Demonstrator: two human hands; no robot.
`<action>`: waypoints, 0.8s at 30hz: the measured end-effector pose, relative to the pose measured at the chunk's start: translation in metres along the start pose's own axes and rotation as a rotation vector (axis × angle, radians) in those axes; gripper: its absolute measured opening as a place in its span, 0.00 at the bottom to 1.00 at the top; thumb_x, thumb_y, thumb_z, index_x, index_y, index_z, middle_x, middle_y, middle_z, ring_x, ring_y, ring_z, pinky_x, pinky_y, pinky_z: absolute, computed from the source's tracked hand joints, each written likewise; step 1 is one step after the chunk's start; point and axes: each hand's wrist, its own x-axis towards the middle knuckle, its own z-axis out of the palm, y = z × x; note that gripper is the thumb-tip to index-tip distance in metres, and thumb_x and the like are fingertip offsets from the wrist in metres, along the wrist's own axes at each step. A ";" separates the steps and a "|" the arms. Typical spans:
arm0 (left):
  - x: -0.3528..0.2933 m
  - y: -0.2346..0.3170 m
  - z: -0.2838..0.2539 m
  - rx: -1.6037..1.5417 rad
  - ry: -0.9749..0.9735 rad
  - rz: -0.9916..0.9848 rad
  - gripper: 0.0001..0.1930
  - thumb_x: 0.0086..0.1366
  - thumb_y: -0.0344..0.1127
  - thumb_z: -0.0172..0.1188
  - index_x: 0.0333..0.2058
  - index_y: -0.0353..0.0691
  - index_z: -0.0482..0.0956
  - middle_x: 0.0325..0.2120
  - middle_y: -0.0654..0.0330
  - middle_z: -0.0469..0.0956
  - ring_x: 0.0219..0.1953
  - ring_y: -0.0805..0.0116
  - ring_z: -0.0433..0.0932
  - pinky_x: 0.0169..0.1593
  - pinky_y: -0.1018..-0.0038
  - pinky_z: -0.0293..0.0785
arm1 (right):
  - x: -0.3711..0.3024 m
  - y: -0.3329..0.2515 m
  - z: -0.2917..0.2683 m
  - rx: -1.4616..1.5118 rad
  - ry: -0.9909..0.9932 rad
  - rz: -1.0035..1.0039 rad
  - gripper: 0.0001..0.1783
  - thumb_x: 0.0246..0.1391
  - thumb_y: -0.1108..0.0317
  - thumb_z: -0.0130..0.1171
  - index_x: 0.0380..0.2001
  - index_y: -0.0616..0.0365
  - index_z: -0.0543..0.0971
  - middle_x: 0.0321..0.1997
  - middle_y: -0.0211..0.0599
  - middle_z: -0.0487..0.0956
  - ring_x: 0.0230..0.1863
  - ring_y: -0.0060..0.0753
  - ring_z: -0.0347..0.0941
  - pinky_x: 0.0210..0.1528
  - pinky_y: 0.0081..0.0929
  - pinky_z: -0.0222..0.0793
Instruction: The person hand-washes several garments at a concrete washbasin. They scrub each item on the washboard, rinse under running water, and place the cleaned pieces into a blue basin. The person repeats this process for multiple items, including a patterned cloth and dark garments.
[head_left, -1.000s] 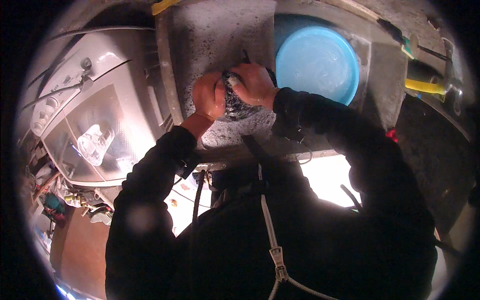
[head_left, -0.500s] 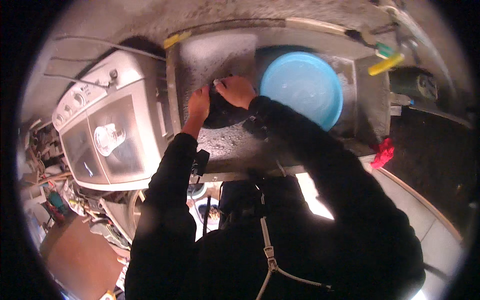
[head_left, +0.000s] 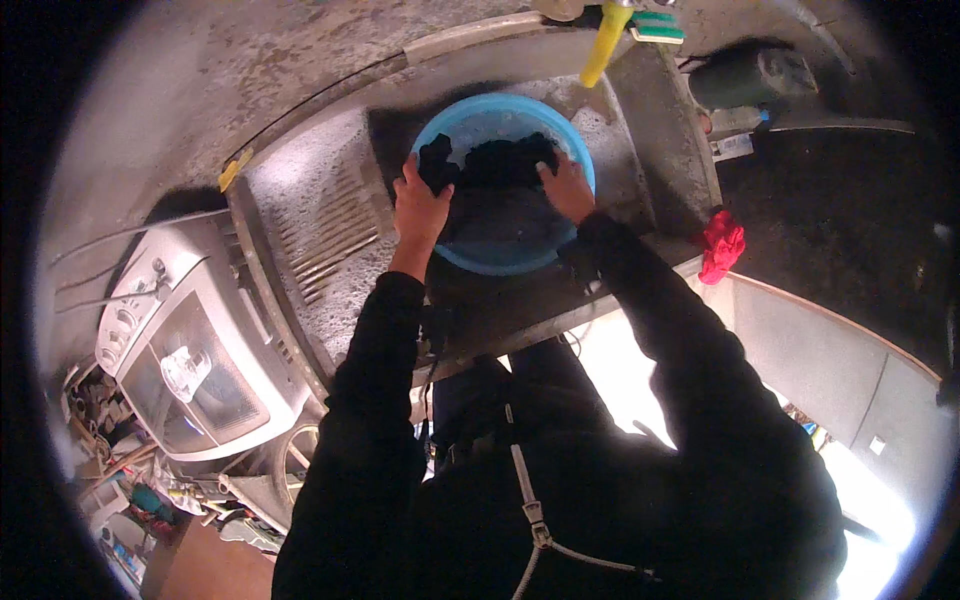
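Observation:
A dark cloth garment [head_left: 500, 212] lies partly in the water of a round blue basin [head_left: 510, 268], which stands in a concrete sink. My left hand [head_left: 420, 212] is closed on a bunched part of the cloth at the basin's left side. At the right side, my right hand [head_left: 568, 188] grips another part, its thumb over the fabric. Between my hands the cloth spreads across the basin, and its lower part looks submerged. What kind of garment it is I cannot make out.
Left of the basin is a ribbed, suds-covered washboard surface [head_left: 335, 238]. A white washing machine [head_left: 200, 350] stands beyond the sink's left wall. Over the far edge hangs a yellow tube [head_left: 605, 45], near a green brush [head_left: 657, 28]. A red cloth [head_left: 722, 247] hangs at the right corner.
Both hands have moved right with the dark cloth, from the sudsy washboard into the blue basin. They are wider apart now, and the cloth is spread between them. The view has shifted right.

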 end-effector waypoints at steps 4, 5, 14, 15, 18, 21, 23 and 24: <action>-0.018 -0.006 0.029 0.403 -0.112 0.603 0.44 0.47 0.50 0.70 0.63 0.60 0.59 0.66 0.52 0.49 0.66 0.44 0.51 0.63 0.46 0.53 | -0.040 -0.012 -0.010 -0.370 -0.181 -0.506 0.39 0.48 0.48 0.60 0.64 0.43 0.62 0.64 0.58 0.61 0.63 0.58 0.59 0.60 0.46 0.63; -0.020 -0.012 0.036 0.492 -0.199 0.622 0.44 0.47 0.51 0.70 0.63 0.61 0.59 0.67 0.54 0.48 0.66 0.44 0.50 0.63 0.43 0.51 | -0.044 -0.013 -0.009 -0.542 -0.338 -0.542 0.40 0.46 0.49 0.62 0.63 0.42 0.62 0.65 0.56 0.59 0.63 0.56 0.59 0.60 0.45 0.62; 0.044 -0.059 0.114 0.820 -0.526 0.611 0.35 0.49 0.43 0.68 0.59 0.56 0.68 0.64 0.55 0.56 0.65 0.44 0.52 0.60 0.38 0.53 | -0.001 0.037 0.053 -0.258 -0.389 -0.596 0.30 0.43 0.59 0.64 0.53 0.52 0.72 0.50 0.52 0.72 0.51 0.58 0.69 0.52 0.47 0.67; 0.047 -0.063 0.118 0.776 -0.536 0.576 0.32 0.49 0.41 0.67 0.56 0.53 0.70 0.61 0.54 0.60 0.64 0.45 0.56 0.59 0.41 0.56 | -0.002 0.041 0.060 -0.211 -0.328 -0.582 0.27 0.44 0.61 0.62 0.51 0.54 0.73 0.50 0.51 0.72 0.50 0.57 0.69 0.50 0.46 0.68; 0.046 -0.068 0.122 0.737 -0.622 0.500 0.24 0.48 0.36 0.66 0.47 0.48 0.76 0.52 0.52 0.70 0.57 0.49 0.65 0.56 0.51 0.63 | -0.015 0.041 0.074 -0.297 -0.292 -0.463 0.22 0.46 0.63 0.58 0.48 0.55 0.75 0.48 0.48 0.73 0.48 0.54 0.70 0.46 0.47 0.70; 0.030 -0.069 0.107 0.669 -0.327 0.813 0.19 0.47 0.35 0.67 0.41 0.45 0.78 0.43 0.53 0.76 0.48 0.51 0.73 0.50 0.56 0.69 | -0.031 0.027 0.068 -0.580 -0.195 -0.486 0.21 0.45 0.64 0.57 0.46 0.53 0.77 0.46 0.43 0.74 0.44 0.53 0.71 0.42 0.51 0.70; 0.016 -0.066 0.092 0.627 -0.117 0.959 0.19 0.46 0.36 0.68 0.39 0.45 0.78 0.39 0.54 0.77 0.42 0.50 0.76 0.46 0.56 0.71 | -0.041 0.014 0.053 -0.726 -0.144 -0.619 0.16 0.45 0.66 0.55 0.40 0.55 0.80 0.45 0.43 0.73 0.42 0.52 0.72 0.39 0.50 0.70; 0.011 -0.062 0.082 0.594 -0.147 0.948 0.19 0.46 0.37 0.68 0.39 0.45 0.78 0.37 0.54 0.77 0.41 0.50 0.77 0.45 0.56 0.72 | -0.044 0.007 0.041 -0.723 -0.112 -0.673 0.14 0.46 0.65 0.55 0.38 0.55 0.80 0.45 0.43 0.74 0.43 0.49 0.72 0.40 0.48 0.70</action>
